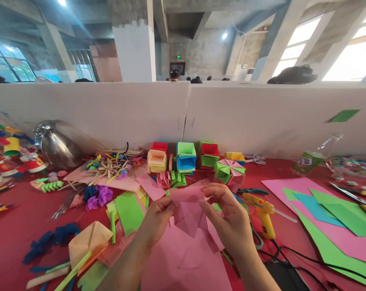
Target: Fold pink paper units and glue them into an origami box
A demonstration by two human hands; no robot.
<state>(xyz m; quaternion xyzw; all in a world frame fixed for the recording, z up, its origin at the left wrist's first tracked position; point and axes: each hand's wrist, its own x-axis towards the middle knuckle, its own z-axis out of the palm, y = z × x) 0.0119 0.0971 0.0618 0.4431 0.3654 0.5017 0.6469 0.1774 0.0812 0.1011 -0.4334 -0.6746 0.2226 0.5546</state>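
Paper (189, 214) edges pinched; glue gun (264, 213) near right hand (227, 216).

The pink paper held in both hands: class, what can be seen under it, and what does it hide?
Beneath the pink paper, between left hand and right hand, a larger pink sheet shows. Whatever lies directly behind the paper is covered.

Free air above hands (230, 216); glue gun (264, 216) right, paper boxes (186, 163) ahead obstruct.

red counter (10, 232) | white partition (95, 109) behind it | grey-and-white pillar (133, 52) | bright windows (304, 31) at right | lit lamp (224, 36) | green sign (178, 57) above dark door (177, 68)
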